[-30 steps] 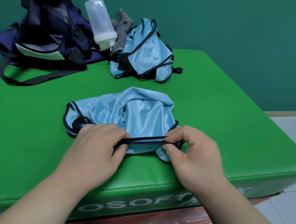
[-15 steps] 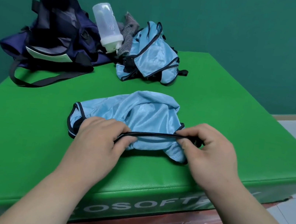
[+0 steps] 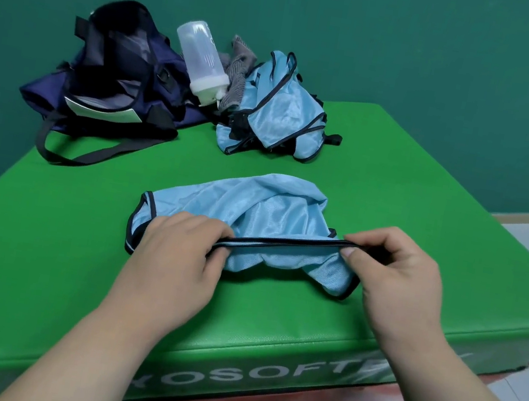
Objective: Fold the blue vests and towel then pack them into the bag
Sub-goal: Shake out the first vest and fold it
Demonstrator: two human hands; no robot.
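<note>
On the green mat [image 3: 399, 173] lies a crumpled light-blue vest [image 3: 254, 209], black-trimmed.

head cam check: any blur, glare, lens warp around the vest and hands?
Head view: light even, faint shadow under the near vest; left hand and right hand sharp. Head view: mild sheen on the far vest, nothing blown out. Head view: mat edges bow from the wide lens; bag interior nearly black.

The bench [image 3: 429, 198] lies open along its right edge and near left corner. Its far left corner is crowded: bag [image 3: 118, 83], bottle [image 3: 202, 62], towel [image 3: 238, 71], heaped vest [image 3: 280, 116]. A bare strip separates them from the front vest [image 3: 254, 209].
</note>
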